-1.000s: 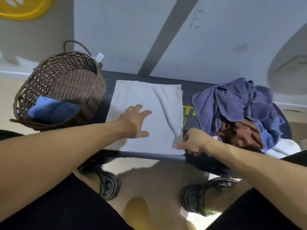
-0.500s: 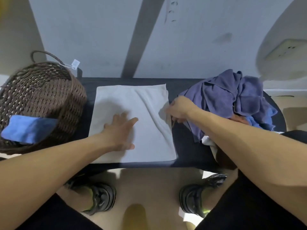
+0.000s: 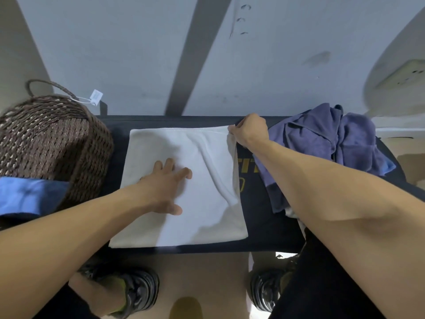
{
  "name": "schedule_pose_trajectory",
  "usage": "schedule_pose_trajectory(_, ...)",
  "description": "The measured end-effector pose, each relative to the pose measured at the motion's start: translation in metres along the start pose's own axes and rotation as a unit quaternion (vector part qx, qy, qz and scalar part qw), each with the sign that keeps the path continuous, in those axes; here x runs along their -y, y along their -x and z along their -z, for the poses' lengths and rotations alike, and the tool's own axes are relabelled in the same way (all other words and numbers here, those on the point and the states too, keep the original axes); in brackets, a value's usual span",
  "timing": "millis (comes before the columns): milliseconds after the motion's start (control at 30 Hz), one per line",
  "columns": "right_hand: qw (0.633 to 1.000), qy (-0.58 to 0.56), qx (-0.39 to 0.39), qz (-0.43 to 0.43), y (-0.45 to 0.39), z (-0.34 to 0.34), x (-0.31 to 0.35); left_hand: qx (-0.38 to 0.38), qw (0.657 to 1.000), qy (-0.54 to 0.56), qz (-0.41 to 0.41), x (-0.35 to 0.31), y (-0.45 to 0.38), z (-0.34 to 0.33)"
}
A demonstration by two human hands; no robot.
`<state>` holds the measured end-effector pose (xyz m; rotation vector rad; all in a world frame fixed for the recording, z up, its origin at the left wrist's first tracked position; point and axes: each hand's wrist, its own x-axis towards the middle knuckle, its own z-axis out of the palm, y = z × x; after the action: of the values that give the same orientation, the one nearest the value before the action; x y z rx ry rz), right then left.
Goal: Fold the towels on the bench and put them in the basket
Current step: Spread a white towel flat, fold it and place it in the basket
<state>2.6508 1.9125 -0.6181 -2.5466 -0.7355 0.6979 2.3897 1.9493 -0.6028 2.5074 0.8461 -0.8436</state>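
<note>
Nearest: two dark shoes [image 3: 138, 293] on the floor under the counter [image 3: 259, 217] edge. White towel [image 3: 184, 187] lies mostly flat on the dark counter, with a wrinkle down its right side. Left hand [image 3: 164, 187] rests flat on towel centre, fingers spread and straight, gripping nothing. Right hand [image 3: 249, 131] at the far right corner, fingers curled and pinching that corner. Wicker basket [image 3: 53, 143] at left, touching the counter end, with a blue towel [image 3: 27, 195] inside at its near rim. Purple-blue towel pile [image 3: 326, 148] bunched at right on the counter, behind the right forearm.
</note>
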Motion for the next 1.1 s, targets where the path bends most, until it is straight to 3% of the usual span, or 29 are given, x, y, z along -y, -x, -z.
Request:
schedule_pose_trajectory(100, 1.000, -0.005, 0.012, 0.026, 0.006, 0.003, 0.002, 0.012, 1.000, 0.025, 0.003, 0.003, -0.007, 0.014)
schedule_pose_trajectory(267, 0.983, 0.071, 0.167, 0.017, 0.017, 0.018, 0.006, -0.172, 0.984, 0.033, 0.017, 0.019, -0.025, 0.028)
schedule_pose_trajectory(433, 0.987, 0.050, 0.153, 0.011, 0.013, 0.018, 0.010, -0.091, 0.990, 0.073, 0.082, 0.037, -0.040, 0.023)
schedule_pose_trajectory(600, 0.991, 0.017, 0.108, 0.071, 0.002, 0.012, 0.007, -0.095, 0.986, 0.098, 0.095, 0.048, -0.042, 0.016)
schedule_pose_trajectory(800, 0.994, 0.034, 0.068, 0.084, -0.003, 0.002, -0.001, -0.085, 0.984, 0.105, 0.113, 0.053, -0.042, 0.014)
schedule_pose_trajectory(1033, 0.994, 0.076, 0.057, 0.054, 0.005, 0.007, 0.002, -0.045, 0.988, 0.075, 0.131, 0.052, -0.043, 0.021)
schedule_pose_trajectory(1100, 0.990, 0.098, 0.091, 0.034, 0.016, 0.014, 0.004, -0.041, 0.989, 0.077, 0.122, 0.054, -0.041, 0.022)
